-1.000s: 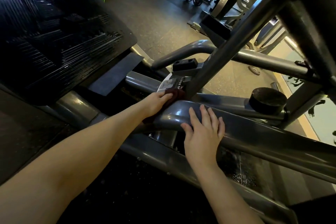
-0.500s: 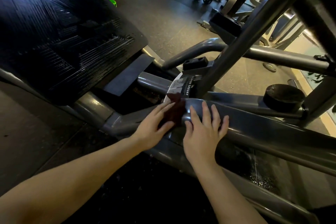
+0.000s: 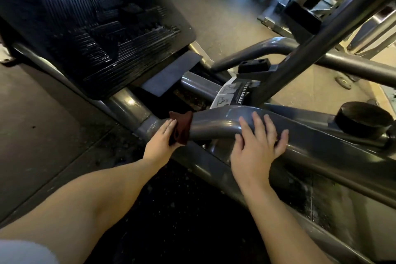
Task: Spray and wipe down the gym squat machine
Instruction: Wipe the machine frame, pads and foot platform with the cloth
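Since the earlier frames the left hand point(image 3: 161, 141) has slid the dark maroon wiping cloth point(image 3: 181, 127) leftward and down the curved grey steel tube of the squat machine point(image 3: 216, 123), away from the white-and-black "SUPER SQUAT" label plate point(image 3: 232, 95) it had been touching, and now sits near the tube's lower joint. The grip of the left hand is flat, fingers pressed together and laid over the cloth, pinning it against the tube rather than pinching it; the cloth bunches out just past the fingertips, draped over the top of the tube. The right hand point(image 3: 257, 146) rests to the right of the cloth, well apart from it, its grip spread, fingers splayed over the same tube and holding nothing. The tube's long axis runs from beside the left hand up and to the right beneath the right palm, bending there and carrying on toward a round black rubber stopper point(image 3: 364, 119) far right of both hands. Above and left of the left hand stands the large black ribbed foot platform point(image 3: 90, 28), tilted, its surface glinting. A second grey bar point(image 3: 317, 34) rises diagonally beyond the right hand. The dark speckled gym floor point(image 3: 42, 135) lies left of the left forearm.
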Demonstrator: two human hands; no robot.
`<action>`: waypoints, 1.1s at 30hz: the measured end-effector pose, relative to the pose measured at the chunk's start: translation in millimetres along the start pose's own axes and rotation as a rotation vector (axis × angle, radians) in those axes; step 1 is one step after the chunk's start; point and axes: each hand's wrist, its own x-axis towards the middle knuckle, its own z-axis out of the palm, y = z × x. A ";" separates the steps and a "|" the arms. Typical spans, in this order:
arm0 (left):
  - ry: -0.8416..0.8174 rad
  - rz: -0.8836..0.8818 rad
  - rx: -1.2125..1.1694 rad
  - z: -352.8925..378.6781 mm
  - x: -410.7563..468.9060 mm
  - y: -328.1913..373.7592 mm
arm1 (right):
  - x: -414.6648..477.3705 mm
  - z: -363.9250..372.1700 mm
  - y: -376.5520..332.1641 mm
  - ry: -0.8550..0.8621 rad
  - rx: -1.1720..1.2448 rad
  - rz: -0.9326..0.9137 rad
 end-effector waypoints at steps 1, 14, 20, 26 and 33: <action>-0.005 0.003 -0.016 -2.0 2.6 -0.9 | -1.8 1.3 -5.0 -0.005 0.008 -0.043; -0.045 0.036 -0.220 -21.3 15.7 32.2 | -8.4 39.6 -36.4 -0.011 -0.114 -0.143; -0.093 -0.347 -0.215 -28.2 30.9 -13.5 | -10.4 52.7 -32.7 -0.016 -0.103 -0.157; -0.158 -0.360 -0.328 -29.3 52.5 -1.8 | -7.2 63.1 -29.9 0.052 -0.106 -0.183; -0.273 -0.205 -0.425 -20.7 83.2 43.0 | -5.4 67.7 -27.8 0.096 -0.126 -0.199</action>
